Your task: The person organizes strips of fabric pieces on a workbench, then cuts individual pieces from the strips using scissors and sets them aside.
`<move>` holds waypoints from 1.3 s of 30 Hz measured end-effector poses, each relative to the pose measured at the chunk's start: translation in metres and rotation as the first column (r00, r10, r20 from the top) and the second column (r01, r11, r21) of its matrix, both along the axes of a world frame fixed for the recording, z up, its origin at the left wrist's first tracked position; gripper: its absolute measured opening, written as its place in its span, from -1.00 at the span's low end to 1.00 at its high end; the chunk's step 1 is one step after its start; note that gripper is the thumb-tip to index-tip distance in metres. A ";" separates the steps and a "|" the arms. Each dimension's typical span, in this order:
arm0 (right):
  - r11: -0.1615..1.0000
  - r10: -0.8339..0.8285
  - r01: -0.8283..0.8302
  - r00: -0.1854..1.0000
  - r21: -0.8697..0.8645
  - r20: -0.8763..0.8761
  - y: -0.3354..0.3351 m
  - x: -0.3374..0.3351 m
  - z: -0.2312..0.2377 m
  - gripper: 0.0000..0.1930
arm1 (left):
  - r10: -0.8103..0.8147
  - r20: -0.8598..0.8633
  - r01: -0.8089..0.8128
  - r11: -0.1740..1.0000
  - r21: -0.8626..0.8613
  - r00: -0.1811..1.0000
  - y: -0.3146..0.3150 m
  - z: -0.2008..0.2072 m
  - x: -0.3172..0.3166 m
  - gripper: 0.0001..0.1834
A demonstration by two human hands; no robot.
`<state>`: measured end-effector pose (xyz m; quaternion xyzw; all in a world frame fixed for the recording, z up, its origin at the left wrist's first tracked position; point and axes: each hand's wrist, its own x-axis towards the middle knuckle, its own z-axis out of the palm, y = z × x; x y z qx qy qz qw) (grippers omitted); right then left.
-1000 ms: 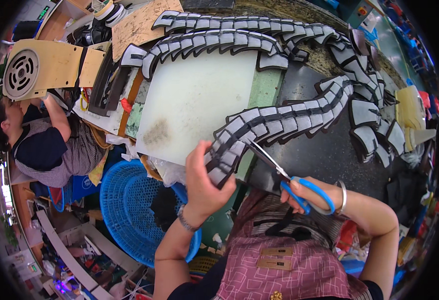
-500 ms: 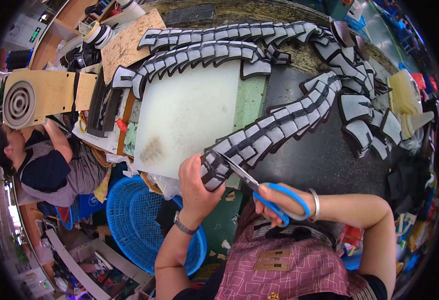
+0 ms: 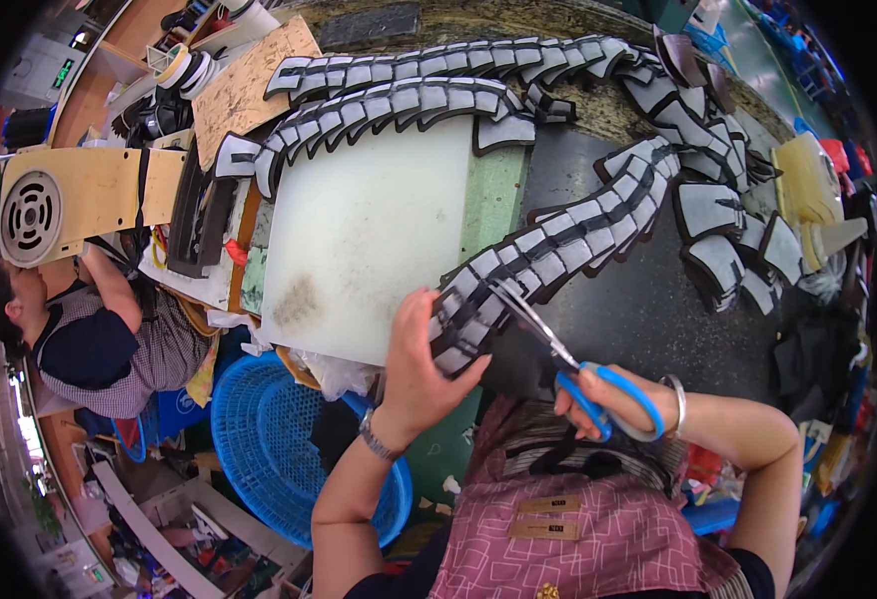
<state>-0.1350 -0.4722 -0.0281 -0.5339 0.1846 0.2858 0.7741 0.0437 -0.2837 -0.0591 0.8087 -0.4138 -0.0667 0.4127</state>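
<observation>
Grey-black segmented strip (image 3: 558,232), end held by half-curled left fingers (image 3: 417,309); right fingers (image 3: 589,381) wrap blue-handled scissors (image 3: 562,354), blades (image 3: 532,317) now farther right of left fingers, apparently at another segment.

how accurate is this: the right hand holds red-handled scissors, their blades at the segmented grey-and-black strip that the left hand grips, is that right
Not quite: the head view shows that the scissors are blue-handled, not red-handled. The rest stands: the right hand holds them, their blades at the segmented grey-and-black strip that the left hand grips.
</observation>
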 end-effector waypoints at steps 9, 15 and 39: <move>0.974 0.225 -0.221 0.970 0.048 -0.092 -0.034 0.010 0.007 -0.28 | -0.113 -0.086 0.115 0.993 0.013 0.990 0.013 0.000 0.009 0.11; 0.995 0.062 -0.056 0.995 0.084 -0.074 0.000 0.021 -0.004 -0.29 | -0.082 0.134 0.062 0.987 0.147 0.988 0.012 0.004 -0.011 -0.06; 0.523 -0.716 0.852 0.447 -0.012 0.536 -0.051 -0.092 0.023 -0.28 | -0.854 -0.015 0.747 0.463 -0.476 0.520 -0.321 0.046 -0.034 -0.17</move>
